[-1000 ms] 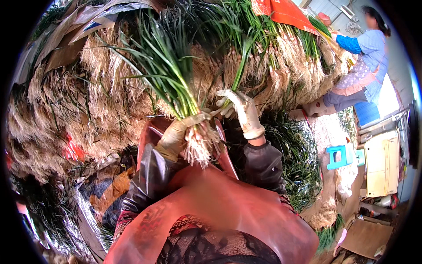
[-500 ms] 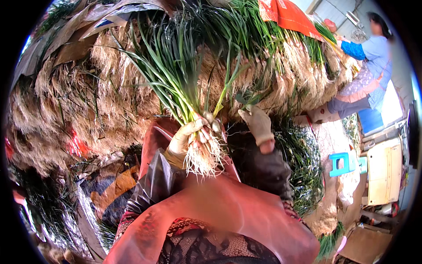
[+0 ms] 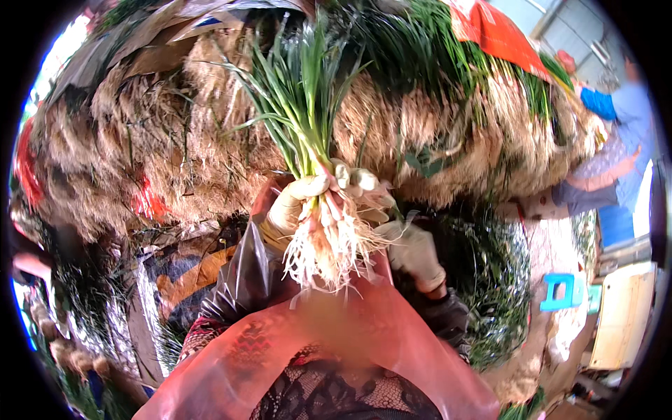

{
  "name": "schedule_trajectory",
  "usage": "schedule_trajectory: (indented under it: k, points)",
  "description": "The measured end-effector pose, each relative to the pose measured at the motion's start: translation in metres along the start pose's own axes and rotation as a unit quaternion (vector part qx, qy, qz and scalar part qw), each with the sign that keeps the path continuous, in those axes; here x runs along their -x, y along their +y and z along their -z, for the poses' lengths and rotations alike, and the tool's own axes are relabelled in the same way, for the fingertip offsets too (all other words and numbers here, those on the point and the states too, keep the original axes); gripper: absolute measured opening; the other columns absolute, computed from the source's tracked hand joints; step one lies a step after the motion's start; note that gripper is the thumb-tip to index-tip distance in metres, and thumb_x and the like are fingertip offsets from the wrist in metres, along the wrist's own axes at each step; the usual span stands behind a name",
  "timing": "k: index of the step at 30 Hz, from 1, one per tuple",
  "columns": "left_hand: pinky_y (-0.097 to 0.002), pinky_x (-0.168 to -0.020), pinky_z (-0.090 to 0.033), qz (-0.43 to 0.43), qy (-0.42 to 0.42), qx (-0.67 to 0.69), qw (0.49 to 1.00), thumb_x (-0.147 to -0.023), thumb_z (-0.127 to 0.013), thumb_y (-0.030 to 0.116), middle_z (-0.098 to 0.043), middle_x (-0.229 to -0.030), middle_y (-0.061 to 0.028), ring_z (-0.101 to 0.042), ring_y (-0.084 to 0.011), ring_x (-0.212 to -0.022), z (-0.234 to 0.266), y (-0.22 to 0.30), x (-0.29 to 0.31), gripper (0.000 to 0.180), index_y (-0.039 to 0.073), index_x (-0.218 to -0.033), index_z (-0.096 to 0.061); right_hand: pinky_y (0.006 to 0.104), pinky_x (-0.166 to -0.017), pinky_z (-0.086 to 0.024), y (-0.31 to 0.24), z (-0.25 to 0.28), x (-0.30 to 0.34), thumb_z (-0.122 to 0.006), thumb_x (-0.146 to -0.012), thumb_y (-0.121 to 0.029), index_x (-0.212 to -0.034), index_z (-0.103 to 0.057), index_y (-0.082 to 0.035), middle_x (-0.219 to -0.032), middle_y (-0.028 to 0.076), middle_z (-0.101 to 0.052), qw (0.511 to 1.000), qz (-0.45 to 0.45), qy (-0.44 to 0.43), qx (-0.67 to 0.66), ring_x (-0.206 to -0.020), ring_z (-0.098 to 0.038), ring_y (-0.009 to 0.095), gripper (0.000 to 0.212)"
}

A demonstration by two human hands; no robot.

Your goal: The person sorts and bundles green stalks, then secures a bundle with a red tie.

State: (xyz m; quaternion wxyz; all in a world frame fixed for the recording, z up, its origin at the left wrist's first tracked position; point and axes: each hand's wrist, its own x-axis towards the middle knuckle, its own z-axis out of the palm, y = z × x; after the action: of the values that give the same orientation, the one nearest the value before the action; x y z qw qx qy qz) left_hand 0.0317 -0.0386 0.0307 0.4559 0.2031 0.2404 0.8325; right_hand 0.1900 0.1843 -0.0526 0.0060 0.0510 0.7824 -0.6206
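My left hand (image 3: 285, 210), in a pale glove, is closed around a bunch of green onions (image 3: 324, 157) at the lower stems. The long leaves point away from me and the pale, stringy roots (image 3: 327, 245) hang toward my apron. My right hand (image 3: 414, 257), also gloved, is just right of the roots, its fingers blurred near their edge. Whether it grips anything cannot be made out. A loose dark green leaf (image 3: 425, 162) lies on the heap beyond it.
A wide heap of rooted onions (image 3: 126, 157) stands in front, partly under an orange-red sheet (image 3: 497, 38). Loose green leaves (image 3: 493, 280) lie at my right. A blue stool (image 3: 560, 292) and another person (image 3: 616, 154) are at the far right.
My right hand has come back from the heap toward the roots; the dark leaf that was at its fingertips is now on the heap. My left hand keeps the bunch. The view has shifted.
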Motion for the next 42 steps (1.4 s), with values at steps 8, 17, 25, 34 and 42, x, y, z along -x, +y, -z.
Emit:
schedule_trajectory:
  k: [8,17,25,34,42]
  points:
    - [-0.0448,-0.094,-0.046,0.02,-0.023,0.094,0.995,-0.085,-0.06,0.019,-0.056,-0.114,-0.0197,-0.052,-0.0343,-0.113,0.006,-0.042,-0.02,0.029,0.001,-0.108,-0.056,0.0403,-0.099,-0.039,-0.025,0.022,0.021,-0.065,-0.081,-0.038,-0.127,-0.048,-0.003,-0.123,0.016,-0.055,0.911,0.124,0.24,0.313,-0.117,-0.051,0.028,0.061]
    - [-0.0344,-0.082,-0.048,0.001,-0.004,0.031,0.999,-0.088,-0.055,0.016,-0.062,-0.102,-0.0109,-0.06,-0.0214,-0.095,-0.019,-0.067,0.012,0.026,0.003,-0.111,-0.057,0.0478,-0.102,-0.032,-0.099,-0.064,-0.041,-0.053,-0.091,-0.026,-0.124,-0.052,0.0,-0.123,0.018,-0.054,0.762,0.445,0.341,0.324,-0.115,-0.05,0.033,0.042]
    - [-0.0298,-0.075,-0.049,-0.186,0.22,-0.349,0.892,-0.086,-0.058,0.018,-0.061,-0.093,-0.0064,-0.058,-0.016,-0.085,-0.055,0.037,0.243,0.021,0.004,-0.101,-0.06,0.0433,-0.102,-0.034,-0.132,-0.076,-0.048,-0.052,-0.093,-0.021,-0.125,-0.052,0.0,-0.124,0.018,-0.054,0.805,0.522,0.224,0.169,-0.115,-0.05,0.034,0.038]
    - [-0.0246,-0.067,-0.049,-0.192,0.537,-0.416,0.709,-0.085,-0.062,0.021,-0.061,-0.083,-0.0013,-0.057,-0.0099,-0.074,-0.076,0.044,0.51,0.018,0.004,-0.091,-0.064,0.0405,-0.1,-0.036,0.023,-0.067,-0.155,-0.047,-0.095,-0.026,-0.131,-0.046,-0.003,-0.131,0.017,-0.049,0.757,0.351,0.026,0.55,-0.122,-0.045,0.032,0.043]
    - [-0.0214,-0.052,-0.051,-0.134,0.861,-0.243,0.427,-0.077,-0.071,0.02,-0.062,-0.065,-0.0035,-0.058,-0.0063,-0.054,-0.019,-0.066,0.65,0.015,0.006,-0.079,-0.066,0.0403,-0.103,-0.033,0.03,-0.065,-0.167,-0.049,-0.093,-0.016,-0.131,-0.046,0.0,-0.134,0.019,-0.046,0.741,0.305,-0.035,0.597,-0.125,-0.042,0.033,0.041]
